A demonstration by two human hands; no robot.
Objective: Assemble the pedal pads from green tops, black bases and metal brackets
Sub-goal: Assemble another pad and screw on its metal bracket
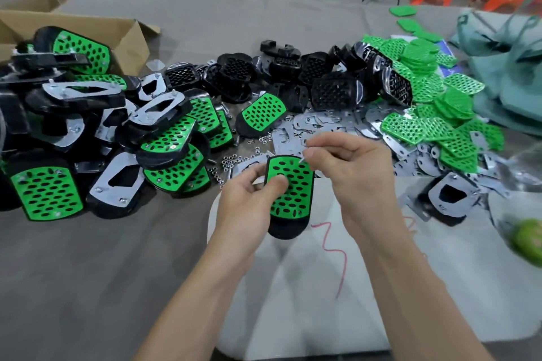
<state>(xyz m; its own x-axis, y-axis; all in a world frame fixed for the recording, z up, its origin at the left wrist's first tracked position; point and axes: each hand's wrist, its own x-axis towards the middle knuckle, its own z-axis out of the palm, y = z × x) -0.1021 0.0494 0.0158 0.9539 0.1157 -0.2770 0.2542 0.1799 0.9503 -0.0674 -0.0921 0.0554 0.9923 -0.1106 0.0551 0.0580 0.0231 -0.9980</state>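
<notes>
The left hand (249, 208) curls its fingers (277, 183) round a pedal pad (289, 202), green top up above the desk (146, 243), so the right hand (352, 176), pinching a small screw (302, 159), can seemingly feed it into the corner hole just below its fingertips.

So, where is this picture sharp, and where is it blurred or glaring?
In the head view, the pedal pad gripped by the left hand is sharp, as is the right hand pinching a small screw; the right edge is smeared, so the round green thing there is unreadable; the metal brackets give mild glare; shadows are faint.
</notes>
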